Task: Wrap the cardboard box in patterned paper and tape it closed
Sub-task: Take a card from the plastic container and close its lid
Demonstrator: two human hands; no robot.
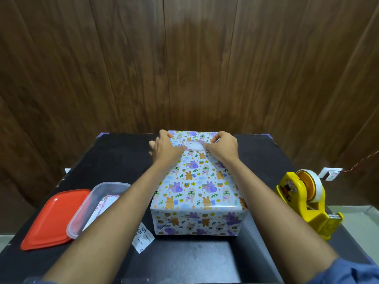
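Writing: we read "METO" printed twice on a white paper strip (143,238) lying on the bench (194,261) between the clear tub and the box; large digits beside it are partly hidden by the left forearm. On the box top we see a pink-edged white label (193,145) with cursive script too small for us to read.

Hands: our left hand (164,147) lies on the far left corner of the box, fingers spread and draped over the edge, thumb touching the label's left end. Our right hand (222,145) has its fingers curled, fingertips and thumb pressing on the label's right end. The two hands are apart, with the label between them.

Task item: the box (196,191), fully covered in patterned paper (196,222) of purple, orange and green animal figures, stands at the bench's middle.

Containers: a clear plastic tub (86,210), left of the box, holds pink-bordered paper pieces; its red lid (51,218) lies beside it, touching.

Right edge: a yellow tape dispenser (307,203) carrying a roll.
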